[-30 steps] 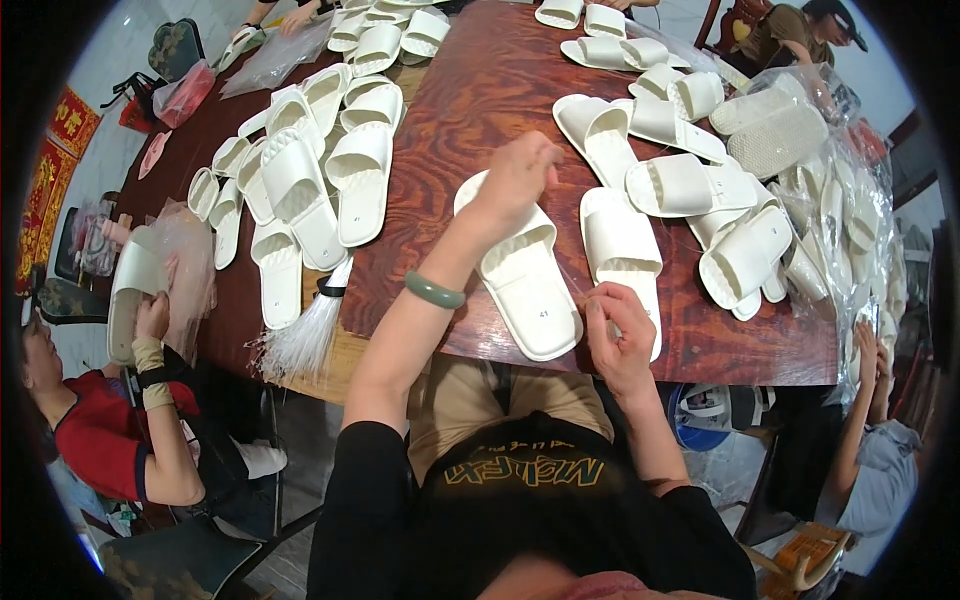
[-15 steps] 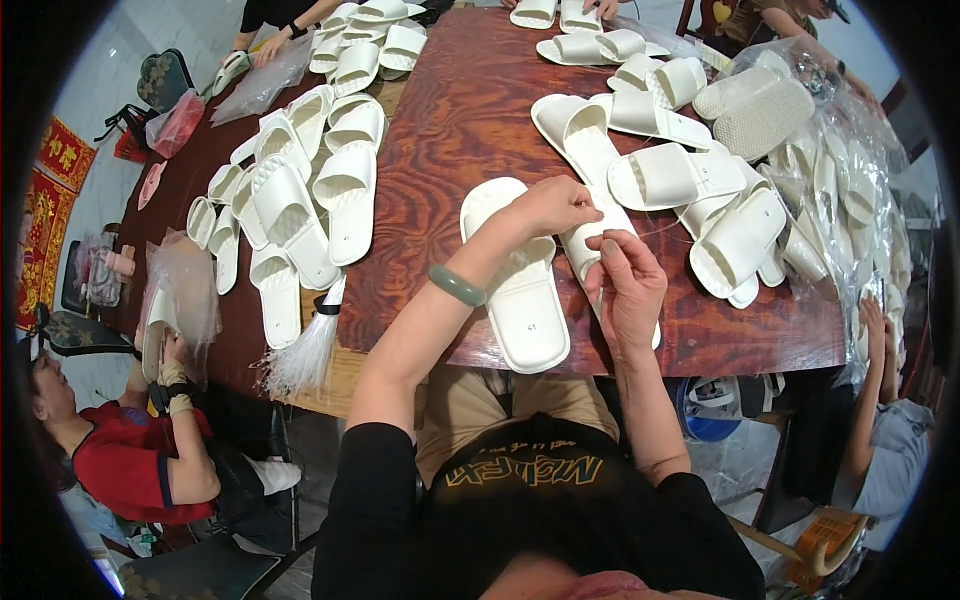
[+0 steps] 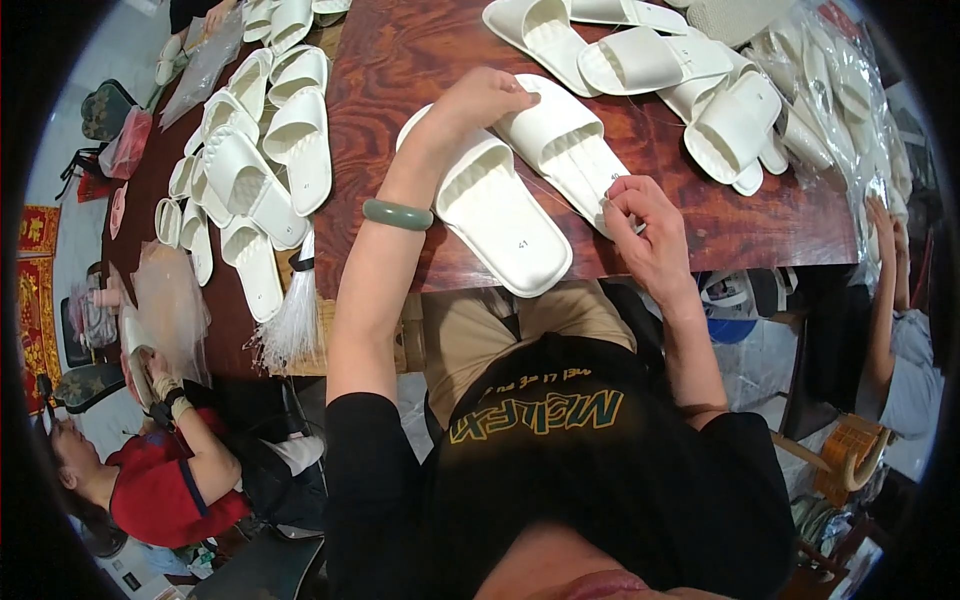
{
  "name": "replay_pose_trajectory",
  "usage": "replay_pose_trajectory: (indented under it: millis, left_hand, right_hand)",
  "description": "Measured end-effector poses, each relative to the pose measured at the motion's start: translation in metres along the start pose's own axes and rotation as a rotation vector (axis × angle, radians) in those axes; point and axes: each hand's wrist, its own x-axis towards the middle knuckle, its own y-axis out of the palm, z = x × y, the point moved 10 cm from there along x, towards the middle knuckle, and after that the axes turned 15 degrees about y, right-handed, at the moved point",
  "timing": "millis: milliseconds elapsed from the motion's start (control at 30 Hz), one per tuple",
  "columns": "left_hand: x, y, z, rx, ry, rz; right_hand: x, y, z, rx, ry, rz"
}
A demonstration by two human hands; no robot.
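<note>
Two white slippers lie side by side in front of me, soles down and toes away. My left hand reaches over the toe of the left slipper, and its fingertips are closed at the toe of the right slipper. What they pinch is hidden. My right hand is closed beside the heel of the right slipper, thumb against the fingers. A thin clear thread runs across between the slippers towards it. A green bangle circles my left wrist.
Further white slippers overlap on the right, beside a clear plastic bag of them. On the left, slippers are heaped beyond a hanging bundle of clear threads. A person in red works at left; another person's arm is at right.
The right slipper has gone from tipped on edge to flat. My left hand has moved to its toe and my right hand to its heel. The whole table appears higher in view.
</note>
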Motion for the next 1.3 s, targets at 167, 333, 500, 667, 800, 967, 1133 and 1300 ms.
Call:
replay_pose_trajectory:
  millis: [167, 333, 500, 667, 800, 967, 1133, 1300]
  left_hand:
    - [-0.004, -0.002, 0.001, 0.010, -0.052, -0.002]
    - [-0.005, 0.002, -0.001, 0.022, -0.145, 0.050]
    - [-0.004, -0.001, 0.004, 0.018, -0.143, 0.061]
    - [-0.009, -0.004, 0.000, -0.160, -0.058, -0.084]
    - [-0.021, -0.044, -0.023, -0.078, 0.197, -0.476]
    - [-0.032, -0.048, -0.033, -0.190, 0.314, -0.511]
    - [-0.036, -0.051, -0.032, -0.133, 0.240, -0.459]
    - [-0.039, -0.051, -0.039, -0.266, 0.294, -0.442]
  right_hand:
    - [0.011, 0.015, 0.003, -0.329, -0.012, 0.064]
    - [0.044, 0.043, 0.008, -0.527, -0.085, -0.019]
    - [0.059, 0.057, 0.008, -0.570, -0.132, -0.088]
    - [0.061, 0.052, 0.004, -0.621, -0.078, -0.062]
    - [0.065, 0.024, 0.050, -0.384, -0.309, -0.191]
    - [0.120, 0.095, 0.055, -0.229, -0.328, 0.167]
    - [0.131, 0.114, 0.021, 0.138, -0.127, 0.281]
    - [0.139, 0.094, 0.006, 0.347, 0.104, 0.221]
